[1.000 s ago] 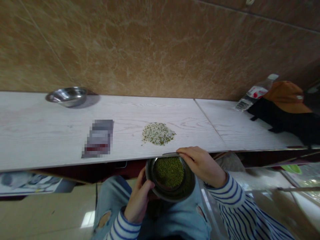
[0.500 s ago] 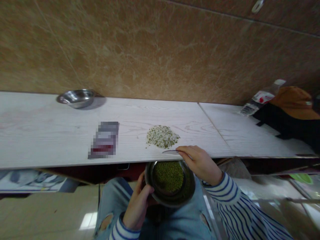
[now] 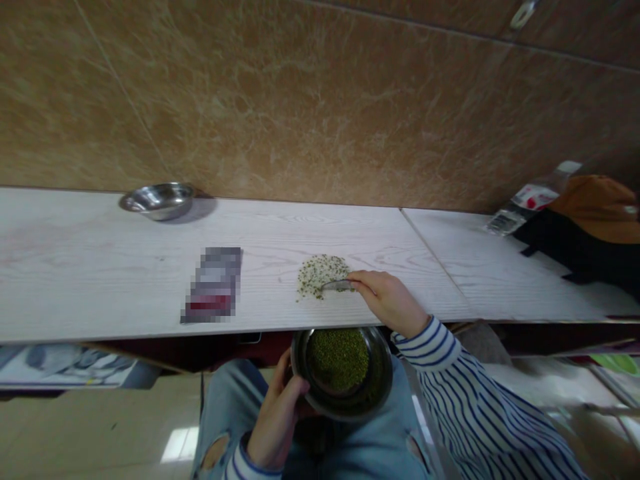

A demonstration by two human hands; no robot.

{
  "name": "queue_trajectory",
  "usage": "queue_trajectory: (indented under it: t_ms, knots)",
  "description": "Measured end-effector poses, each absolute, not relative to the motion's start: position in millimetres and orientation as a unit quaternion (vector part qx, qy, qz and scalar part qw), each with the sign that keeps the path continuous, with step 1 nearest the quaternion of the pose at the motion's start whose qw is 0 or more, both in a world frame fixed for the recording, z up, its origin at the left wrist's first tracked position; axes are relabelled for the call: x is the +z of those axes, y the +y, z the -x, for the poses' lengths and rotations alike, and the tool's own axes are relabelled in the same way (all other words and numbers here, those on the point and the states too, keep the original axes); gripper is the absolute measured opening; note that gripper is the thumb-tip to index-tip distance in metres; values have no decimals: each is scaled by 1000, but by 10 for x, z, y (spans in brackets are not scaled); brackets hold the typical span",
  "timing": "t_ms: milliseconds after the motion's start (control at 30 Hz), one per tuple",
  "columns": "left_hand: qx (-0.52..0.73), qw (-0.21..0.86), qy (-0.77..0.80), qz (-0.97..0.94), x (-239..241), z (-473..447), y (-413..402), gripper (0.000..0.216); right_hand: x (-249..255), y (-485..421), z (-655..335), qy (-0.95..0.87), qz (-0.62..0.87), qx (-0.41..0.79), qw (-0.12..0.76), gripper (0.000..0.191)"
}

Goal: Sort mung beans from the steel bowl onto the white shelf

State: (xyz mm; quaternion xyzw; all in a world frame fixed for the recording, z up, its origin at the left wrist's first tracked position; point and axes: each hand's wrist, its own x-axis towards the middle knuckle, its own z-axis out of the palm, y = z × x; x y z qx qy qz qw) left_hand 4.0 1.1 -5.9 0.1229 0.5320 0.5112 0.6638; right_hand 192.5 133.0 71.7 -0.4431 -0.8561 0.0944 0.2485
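My left hand point(image 3: 281, 407) is closed round the left rim of a steel bowl point(image 3: 383, 390), its thumb on top. Green beans point(image 3: 340, 357), small and round like mung beans, fill the bottom of the bowl, which tilts over my lap against the counter's front edge. In my right hand point(image 3: 387, 297) a thin grey blade-like tool point(image 3: 337, 285) is pinched; its exact kind I cannot make out. Its edge touches the near right side of a flat pile of white grains mixed with green beans point(image 3: 320, 270) on the counter.
On the white counter point(image 3: 270, 253) a second steel bowl point(image 3: 163, 202) stands by the wall at left, with a blurred dark flat item point(image 3: 213, 285) nearer me. At right lie a clear plastic bottle point(image 3: 533, 200) and a black and brown cloth item point(image 3: 590, 227).
My right hand has moved forward and slightly left, bringing the tool from the counter's front edge to the pile. My left hand keeps its hold on the bowl.
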Motion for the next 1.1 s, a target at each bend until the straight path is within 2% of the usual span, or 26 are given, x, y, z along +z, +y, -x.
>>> queue_trajectory:
  t_ms: [267,1100]
  knots:
    - [499,676,527,-130,-53,-31,-7,67,742,1360,-2071,-825,477,56,299,24]
    - [508,668,525,-140,15,-117,-30,63,665,1074,-2243,-833,484,88,252,24]
